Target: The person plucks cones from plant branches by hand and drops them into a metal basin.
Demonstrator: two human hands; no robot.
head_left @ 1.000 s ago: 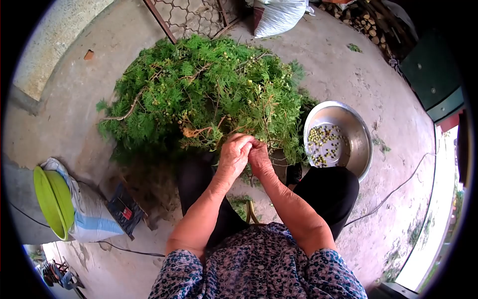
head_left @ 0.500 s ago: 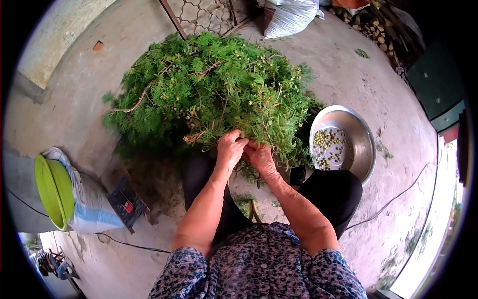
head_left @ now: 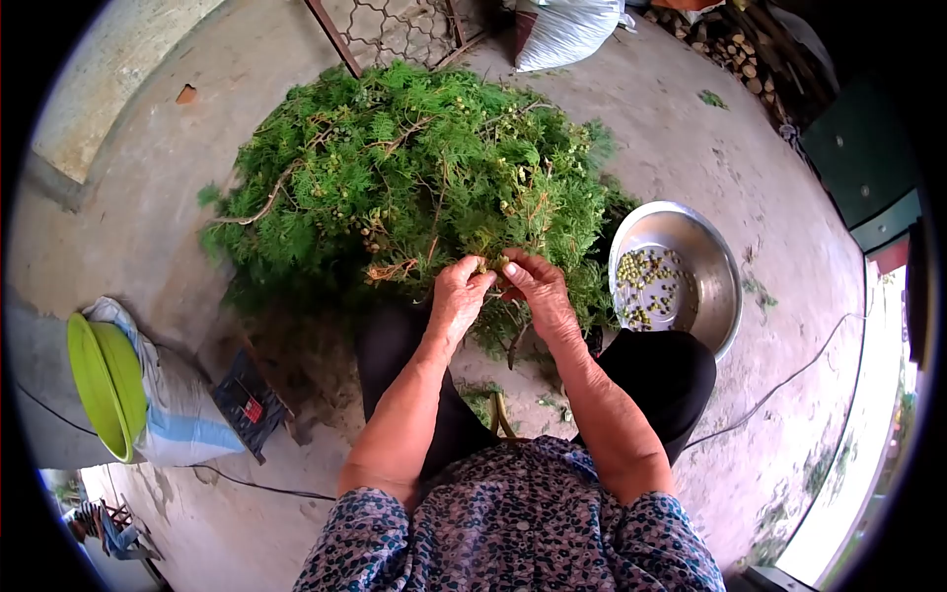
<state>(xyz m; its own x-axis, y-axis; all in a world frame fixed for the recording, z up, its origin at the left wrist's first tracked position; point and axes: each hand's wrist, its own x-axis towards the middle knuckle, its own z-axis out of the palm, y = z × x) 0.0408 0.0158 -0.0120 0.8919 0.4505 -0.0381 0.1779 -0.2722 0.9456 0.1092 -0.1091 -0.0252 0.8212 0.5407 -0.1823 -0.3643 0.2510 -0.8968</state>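
Observation:
A heap of cut green conifer branches (head_left: 395,168) with small seed cones covers the floor in front of me. At its near edge, my left hand (head_left: 459,301) is closed in a pinch on a conifer sprig (head_left: 482,264). Just right of it, my right hand (head_left: 543,294) has thumb and forefinger pinched around a small yellow-green cone (head_left: 505,262), partly hidden by the fingers. The fingertips are a little apart. A metal basin (head_left: 728,286) beside my right knee holds many loose green cones (head_left: 646,281) on its bottom.
Left of me a lime-green plastic basin (head_left: 109,385) leans on a white-and-blue sack (head_left: 182,414), near a dark slatted object (head_left: 247,405). Beyond the heap are a metal frame (head_left: 335,39) and a white sack (head_left: 567,35). Firewood (head_left: 730,54) lies far right; a cable (head_left: 779,385) crosses the floor.
My hands were together at the heap's edge. Now my right hand has moved right and slightly up, apart from the left, with a small cone at its fingertips.

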